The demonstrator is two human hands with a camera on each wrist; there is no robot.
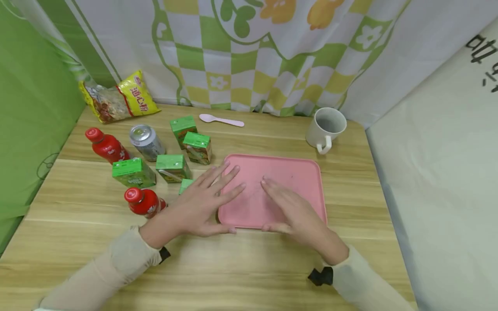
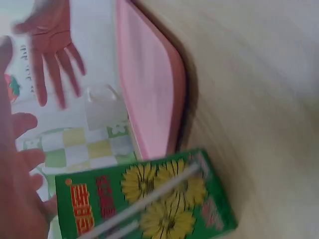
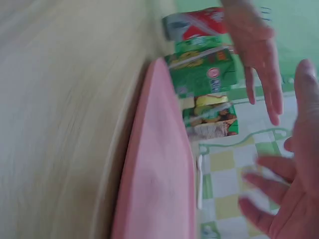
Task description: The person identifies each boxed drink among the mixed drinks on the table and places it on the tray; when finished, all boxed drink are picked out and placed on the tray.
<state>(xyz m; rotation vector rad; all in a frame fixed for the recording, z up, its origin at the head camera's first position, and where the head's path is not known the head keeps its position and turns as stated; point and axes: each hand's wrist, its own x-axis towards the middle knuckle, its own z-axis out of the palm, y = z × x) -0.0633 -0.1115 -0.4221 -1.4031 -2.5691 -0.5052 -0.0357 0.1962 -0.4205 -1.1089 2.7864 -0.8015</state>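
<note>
A pink rectangular tray lies flat on the table with nothing on it but faint specks. My left hand hovers by its left side, fingers spread and reaching over the rim, holding nothing. Above the tray's middle and near edge is my right hand, its fingers extended and also without an object. The palms face each other across a gap, as the left wrist view confirms. Close below the left hand stands a green drink carton with yellow flowers and a straw; in the head view that hand hides most of it.
Left of the tray stand several green cartons, a silver can and two red-capped bottles. Farther back lie a yellow food bag and a pink spoon. A white mug stands at the back right. Curtains and walls border the table.
</note>
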